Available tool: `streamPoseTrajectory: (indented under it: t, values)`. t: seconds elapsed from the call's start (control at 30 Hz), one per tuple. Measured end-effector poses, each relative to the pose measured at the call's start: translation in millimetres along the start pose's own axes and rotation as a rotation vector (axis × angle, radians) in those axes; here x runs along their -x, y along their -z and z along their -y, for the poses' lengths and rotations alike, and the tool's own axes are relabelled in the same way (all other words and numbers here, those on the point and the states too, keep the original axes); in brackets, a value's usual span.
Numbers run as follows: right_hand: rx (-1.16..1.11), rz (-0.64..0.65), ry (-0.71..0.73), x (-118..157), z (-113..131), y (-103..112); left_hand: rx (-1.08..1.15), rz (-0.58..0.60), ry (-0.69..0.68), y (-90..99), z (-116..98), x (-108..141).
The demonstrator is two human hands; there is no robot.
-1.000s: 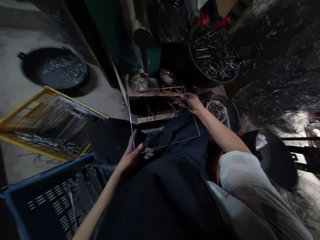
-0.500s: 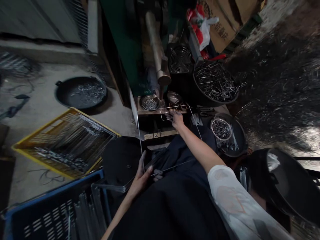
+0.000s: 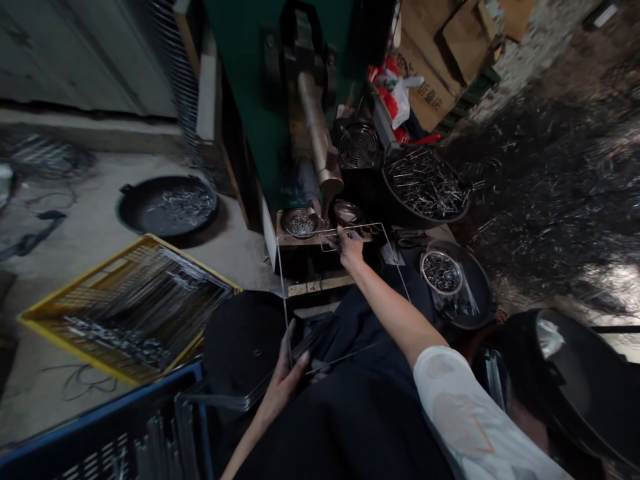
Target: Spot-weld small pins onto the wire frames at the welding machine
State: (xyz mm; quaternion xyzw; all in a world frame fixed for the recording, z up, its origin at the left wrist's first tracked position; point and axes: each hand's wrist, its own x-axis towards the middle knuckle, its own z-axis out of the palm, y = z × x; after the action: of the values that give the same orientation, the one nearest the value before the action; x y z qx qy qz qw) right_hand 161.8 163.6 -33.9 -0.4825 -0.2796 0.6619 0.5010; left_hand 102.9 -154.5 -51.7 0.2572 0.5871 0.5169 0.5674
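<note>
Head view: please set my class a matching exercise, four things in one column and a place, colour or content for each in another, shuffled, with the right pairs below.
Things
1. Wire frame
2. Yellow crate
3. Cardboard
4. Sleeve

Descriptions
A. Brown, with dark printed characters
B. White, seen at the lower right of the picture
C. Held in the left hand and right hand
D. Has slatted sides and thin metal rods inside

Right pairs: 1-C, 2-D, 3-A, 4-B
</note>
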Motion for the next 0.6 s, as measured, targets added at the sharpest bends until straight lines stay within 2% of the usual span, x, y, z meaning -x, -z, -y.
streamPoseTrajectory:
  t: [0.23,0.37,0.53,0.6]
  values:
    - [0.014,-0.017,0.087,8,18,-1,0.001,0.010,0.004,-9.0,-14,14]
    - [0.057,-0.016,0.105,15,30,0,0.031,0.063,-0.024,-17.8,-20,21]
    - [0.047,-0.006,0.150,22,42,-1,0.004,0.020,-0.067,-22.3,-16,23]
    - [0.047,-0.001,0.166,25,46,-3,-0.013,0.084,-0.040,-18.2,-9,21]
